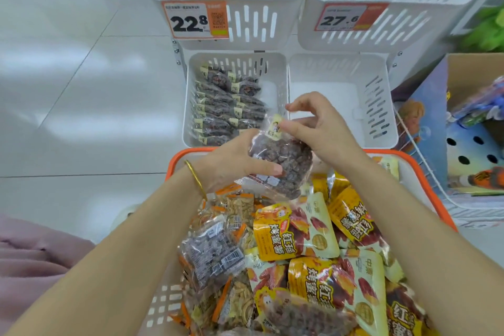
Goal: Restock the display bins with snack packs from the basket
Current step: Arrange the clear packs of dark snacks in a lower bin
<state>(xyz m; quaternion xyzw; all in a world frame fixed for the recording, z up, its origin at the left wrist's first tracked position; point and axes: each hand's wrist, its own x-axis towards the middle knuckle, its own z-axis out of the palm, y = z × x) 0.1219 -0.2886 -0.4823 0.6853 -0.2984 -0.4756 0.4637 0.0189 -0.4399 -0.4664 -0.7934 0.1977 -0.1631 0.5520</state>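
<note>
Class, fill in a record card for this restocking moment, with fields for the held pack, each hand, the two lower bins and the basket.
Held pack: clear wrapper, dark snack pieces inside, label at the top.
Left hand: grips the pack's side, thumb across its front.
Right hand: pinches the pack's labelled top.
Lower left bin: partly filled with rows of similar dark packs.
Lower right bin: no packs visible.
Basket: orange-rimmed, heaped with yellow, clear and orange-edged packs.

Basket (pixel 425 169) before bins (pixel 278 95); box (pixel 436 106) right.
</note>
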